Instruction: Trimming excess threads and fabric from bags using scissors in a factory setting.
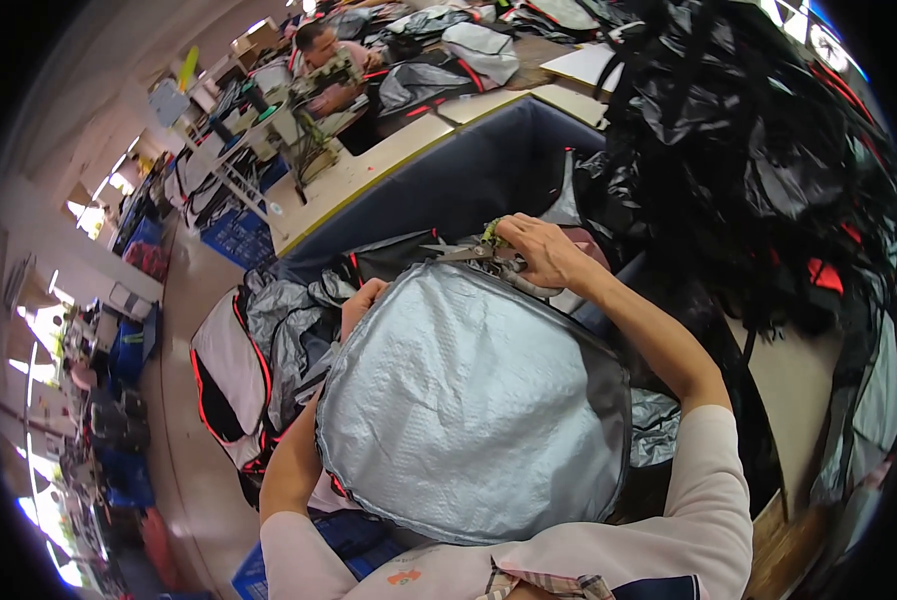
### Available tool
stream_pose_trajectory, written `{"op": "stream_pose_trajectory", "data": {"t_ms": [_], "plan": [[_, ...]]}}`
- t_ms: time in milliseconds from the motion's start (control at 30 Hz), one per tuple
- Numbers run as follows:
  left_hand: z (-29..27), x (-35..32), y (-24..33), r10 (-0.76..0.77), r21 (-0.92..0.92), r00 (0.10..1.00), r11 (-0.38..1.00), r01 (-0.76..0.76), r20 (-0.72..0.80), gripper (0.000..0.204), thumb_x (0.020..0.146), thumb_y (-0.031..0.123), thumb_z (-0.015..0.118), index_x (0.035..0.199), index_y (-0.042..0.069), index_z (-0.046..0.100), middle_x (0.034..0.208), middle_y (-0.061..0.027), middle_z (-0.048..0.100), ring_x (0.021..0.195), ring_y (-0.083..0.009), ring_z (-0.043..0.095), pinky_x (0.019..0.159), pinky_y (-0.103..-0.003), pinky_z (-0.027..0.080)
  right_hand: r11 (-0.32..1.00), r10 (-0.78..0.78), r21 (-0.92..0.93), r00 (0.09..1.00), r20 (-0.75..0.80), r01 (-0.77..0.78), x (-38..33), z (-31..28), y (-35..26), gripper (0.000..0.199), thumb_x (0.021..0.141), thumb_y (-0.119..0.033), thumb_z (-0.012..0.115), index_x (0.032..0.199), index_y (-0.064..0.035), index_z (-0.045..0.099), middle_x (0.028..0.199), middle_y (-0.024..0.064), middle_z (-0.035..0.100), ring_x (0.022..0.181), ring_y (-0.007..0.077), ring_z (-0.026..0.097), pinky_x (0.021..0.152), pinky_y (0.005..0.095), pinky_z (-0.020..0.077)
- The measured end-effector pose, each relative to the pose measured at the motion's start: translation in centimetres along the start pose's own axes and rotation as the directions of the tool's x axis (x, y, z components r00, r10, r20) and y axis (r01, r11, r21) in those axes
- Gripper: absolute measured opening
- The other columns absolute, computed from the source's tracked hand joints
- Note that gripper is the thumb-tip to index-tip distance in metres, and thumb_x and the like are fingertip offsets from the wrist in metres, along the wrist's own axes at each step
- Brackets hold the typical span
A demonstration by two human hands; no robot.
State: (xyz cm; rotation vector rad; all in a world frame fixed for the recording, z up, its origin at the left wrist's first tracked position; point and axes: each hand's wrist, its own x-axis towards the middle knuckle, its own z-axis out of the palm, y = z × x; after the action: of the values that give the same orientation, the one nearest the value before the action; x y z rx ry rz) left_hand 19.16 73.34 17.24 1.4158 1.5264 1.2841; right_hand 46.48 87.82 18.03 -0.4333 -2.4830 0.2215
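Observation:
A large rounded piece of silver-lined fabric (468,400) with a dark grey edge lies across my lap and fills the middle of the head view. At its upper left rim my left hand (364,302) grips the edge, partly hidden behind the fabric. My right hand (546,252) is closed round a pair of scissors (456,253), whose handle has a yellow-green wrapping. The blades point left, just over the far rim of the fabric; whether they touch it I cannot tell.
Black sheeting pieces (738,150) are heaped high on the right. Silver and black pieces with red piping (233,370) lie at my left. Beyond, a pale worktable (418,138) carries a sewing machine (293,125), with another person (333,60) behind it. A blue crate (240,238) stands by the aisle.

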Motion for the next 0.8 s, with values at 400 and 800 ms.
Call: {"op": "stream_pose_trajectory", "data": {"t_ms": [400,800], "plan": [[0.6,-0.1,-1.1,0.093,0.158,0.988,0.985,-0.072,-0.127,0.02,0.081,0.01,0.065,0.071,0.005,0.048,0.067,0.0036,0.051,0.063,-0.0034,0.042,0.055,-0.02,0.037,0.987,0.008,0.156,0.996,0.088,-0.021,0.4,1.4,2.0,0.031,0.061,-0.015,0.064,0.088,-0.0027,0.056,0.081,0.0173,0.06,0.076,0.0377,0.058,0.065,0.0429,0.0467],[3.7,4.2,-1.0,0.425,0.373,0.823,0.883,-0.285,-0.377,0.031,0.079,0.035,0.059,0.07,0.006,0.061,0.071,-0.0173,0.058,0.073,-0.0373,0.058,0.063,-0.045,0.046,0.923,0.386,0.109,0.884,-0.266,-0.37,-22.2,-2.6,4.1,0.032,0.091,-0.024,0.051,0.112,-0.0004,0.057,0.086,0.0102,0.054,0.081,0.0217,0.054,0.074,0.0353,0.0458]]}}
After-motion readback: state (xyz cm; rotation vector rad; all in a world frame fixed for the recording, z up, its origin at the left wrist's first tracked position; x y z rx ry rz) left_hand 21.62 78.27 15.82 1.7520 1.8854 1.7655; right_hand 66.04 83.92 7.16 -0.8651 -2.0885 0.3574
